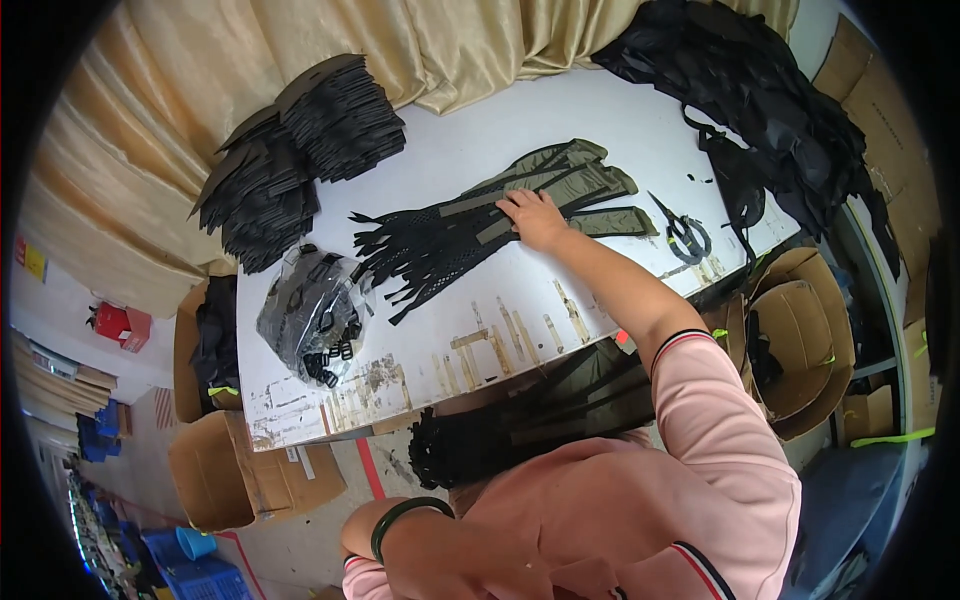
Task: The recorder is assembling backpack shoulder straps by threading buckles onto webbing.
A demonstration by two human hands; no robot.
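Observation:
My right hand (535, 216) rests on a fanned pile of olive and black mesh strap pieces (590, 185) on the white table. Its fingers lie apart across the top pieces, and the narrow black ends spread out to the left. My left hand (366, 522) is low in the picture, beyond a dark green bangle (385, 530) on the wrist; its fingers are hidden. Across my lap, under the table edge, lies another bundle of similar black and olive strap pieces (530, 420). Black-handled scissors (686, 238) lie to the right of the pile.
A clear plastic bag of black buckles (312, 315) sits at the table's left. Stacks of black pieces (345, 115) stand behind it. Black bags or fabric (745, 85) heap at the far right. Cardboard boxes (255, 470) flank the table (470, 125).

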